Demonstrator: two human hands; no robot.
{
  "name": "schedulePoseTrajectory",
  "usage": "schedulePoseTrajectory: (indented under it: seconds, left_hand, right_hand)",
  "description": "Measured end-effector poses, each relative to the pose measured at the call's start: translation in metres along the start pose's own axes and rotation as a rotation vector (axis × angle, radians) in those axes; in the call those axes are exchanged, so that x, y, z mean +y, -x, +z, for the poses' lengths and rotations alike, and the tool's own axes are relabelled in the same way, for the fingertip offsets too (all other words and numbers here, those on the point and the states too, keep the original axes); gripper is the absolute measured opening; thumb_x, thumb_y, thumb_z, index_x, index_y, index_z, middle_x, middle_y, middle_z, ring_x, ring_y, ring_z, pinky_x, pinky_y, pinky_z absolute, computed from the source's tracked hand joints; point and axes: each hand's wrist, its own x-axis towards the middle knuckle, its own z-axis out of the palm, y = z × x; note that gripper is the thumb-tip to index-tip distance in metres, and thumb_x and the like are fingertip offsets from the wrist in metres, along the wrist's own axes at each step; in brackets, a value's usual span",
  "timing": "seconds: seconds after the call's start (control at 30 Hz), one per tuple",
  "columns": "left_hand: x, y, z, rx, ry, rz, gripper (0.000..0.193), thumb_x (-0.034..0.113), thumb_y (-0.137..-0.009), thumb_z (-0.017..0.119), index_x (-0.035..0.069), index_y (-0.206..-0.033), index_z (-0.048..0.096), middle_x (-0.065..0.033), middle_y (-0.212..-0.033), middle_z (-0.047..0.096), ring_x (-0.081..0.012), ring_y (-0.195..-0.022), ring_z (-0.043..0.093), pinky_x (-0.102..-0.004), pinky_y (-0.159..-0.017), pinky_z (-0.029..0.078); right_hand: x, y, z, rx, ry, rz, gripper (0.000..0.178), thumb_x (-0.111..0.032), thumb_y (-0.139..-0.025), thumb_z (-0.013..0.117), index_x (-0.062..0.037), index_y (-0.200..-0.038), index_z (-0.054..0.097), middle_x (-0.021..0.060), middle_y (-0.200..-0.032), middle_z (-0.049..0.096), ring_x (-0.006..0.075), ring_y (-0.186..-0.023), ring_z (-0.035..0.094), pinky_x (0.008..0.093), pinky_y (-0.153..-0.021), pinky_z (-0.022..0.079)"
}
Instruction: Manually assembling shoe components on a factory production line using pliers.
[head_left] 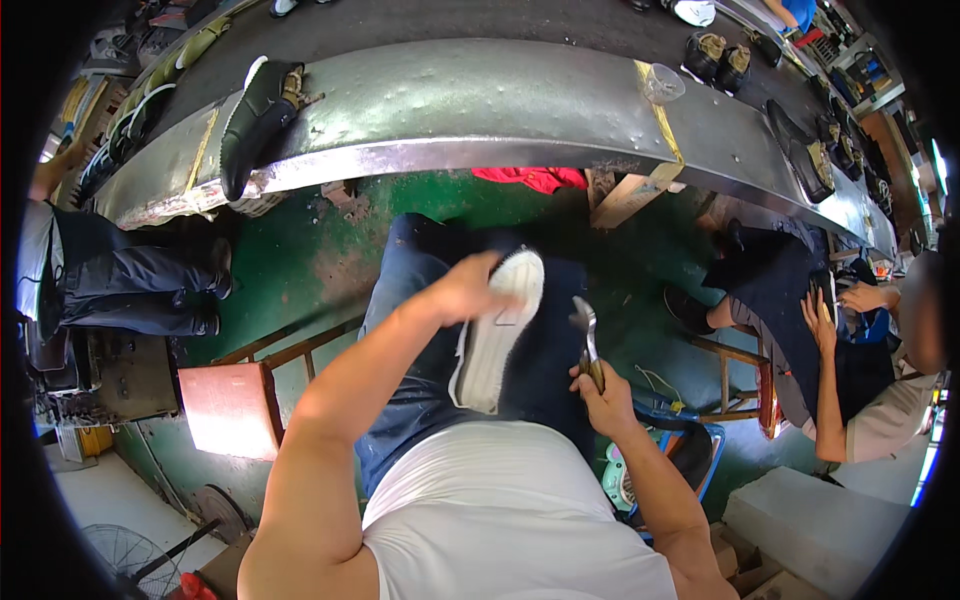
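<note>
A shoe (490, 355) lies on my lap with its off-white underside up and a dark edge around the toe. My left hand (468, 290) reaches over its front half from the left. Motion blurs those fingers, so their grip on the shoe is unclear. Over my right thigh, my right hand (607, 397) is closed around the handles of metal lasting pliers (590, 335). Their curved head points away from me, a short way right of the shoe and apart from it.
Beyond my knees runs a metal-topped bench (450, 95) carrying a dark shoe (262, 115) and a clear plastic cup (662, 84). A red-topped stool (232, 408) stands at left. On the right sits a co-worker (870, 370); another person's legs (140, 275) show at left.
</note>
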Motion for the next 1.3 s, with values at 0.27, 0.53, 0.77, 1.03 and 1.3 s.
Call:
schedulePoseTrajectory:
  seconds: [0.27, 0.53, 0.77, 1.03, 1.3]
  left_hand:
    - [-0.015, 0.074, 0.040, 0.331, -0.277, -0.026, 0.024, 0.023, -0.098, 0.057, 0.002, -0.099, 0.069, -0.0214, -0.077, 0.068, -0.0371, -0.071, 0.068, -0.0448, -0.066, 0.052]
    - [0.013, 0.073, 0.057, 0.359, -0.546, 0.158, 0.028, 0.023, -0.096, 0.055, 0.001, -0.080, 0.063, -0.0169, -0.065, 0.065, -0.0385, -0.063, 0.065, -0.0491, -0.063, 0.054]
    - [-0.051, 0.033, 0.065, 0.474, 0.168, 0.014, 0.048, 0.039, -0.107, 0.037, 0.001, -0.117, 0.064, -0.0182, -0.108, 0.068, -0.0328, -0.100, 0.064, -0.0379, -0.089, 0.049]
    - [-0.052, 0.044, 0.053, 0.023, 1.104, -0.212, 0.062, 0.050, -0.103, 0.046, 0.007, -0.148, 0.040, -0.0086, -0.136, 0.055, -0.0181, -0.125, 0.051, -0.0366, -0.108, 0.039]
    - [-0.046, 0.019, 0.051, 0.108, 0.831, -0.172, 0.073, 0.040, -0.098, 0.064, 0.008, -0.156, 0.032, -0.0098, -0.143, 0.052, -0.0180, -0.130, 0.047, -0.0310, -0.111, 0.036]
  right_hand:
    - [-0.055, -0.024, -0.007, -0.350, 0.404, -0.158, 0.046, -0.018, -0.094, 0.061, 0.0047, -0.132, 0.052, 0.0253, -0.108, 0.066, 0.0430, -0.100, 0.064, 0.0416, -0.092, 0.050]
    - [-0.144, -0.071, -0.026, -0.754, 0.512, 0.374, 0.034, -0.022, -0.095, 0.061, 0.0017, -0.119, 0.058, 0.0130, -0.092, 0.069, 0.0202, -0.081, 0.068, 0.0353, -0.066, 0.055]
    - [-0.169, -0.111, -0.019, -0.849, 0.892, 0.183, 0.032, -0.027, -0.098, 0.058, 0.0036, -0.105, 0.061, 0.0197, -0.094, 0.069, 0.0337, -0.087, 0.068, 0.0421, -0.077, 0.052]
    - [-0.077, -0.090, 0.011, -0.536, 0.529, -0.023, 0.023, -0.023, -0.093, 0.063, -0.0008, -0.098, 0.065, 0.0233, -0.080, 0.066, 0.0431, -0.079, 0.066, 0.0482, -0.071, 0.051]
    - [-0.063, -0.068, 0.028, -0.446, 0.011, 0.464, 0.024, -0.019, -0.093, 0.063, 0.0028, -0.103, 0.061, 0.0224, -0.087, 0.066, 0.0398, -0.079, 0.066, 0.0428, -0.074, 0.052]
